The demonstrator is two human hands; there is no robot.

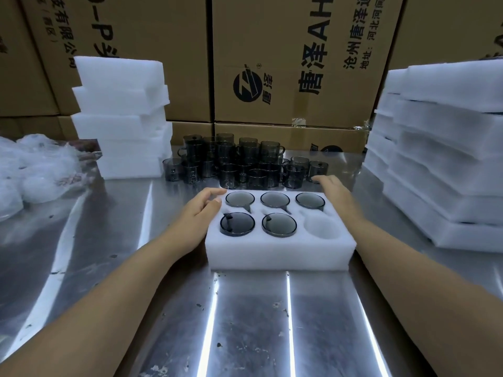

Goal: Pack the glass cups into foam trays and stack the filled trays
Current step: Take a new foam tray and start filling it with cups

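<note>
Scratched steel desk (pixel 245 322) before stacked cardboard cartons (pixel 285 50), bearing one six-pocket foam tray (pixel 280 251) at centre with five glass cups (pixel 237 223) seated, loose cups (pixel 239 161) clustered beyond, two foam stacks far left (pixel 122 118) and right (pixel 446 159), left hand (pixel 198 216) and right hand (pixel 336 197) released, fingers relaxed against the tray's far corners.

The foam stack (pixel 446 170) at 3 o'clock runs past the edge, the plastic bags (pixel 32 170) at 9 likewise. At 1 o'clock I cannot tell whether my right hand (pixel 336 195) grips the cup (pixel 317 169).
</note>
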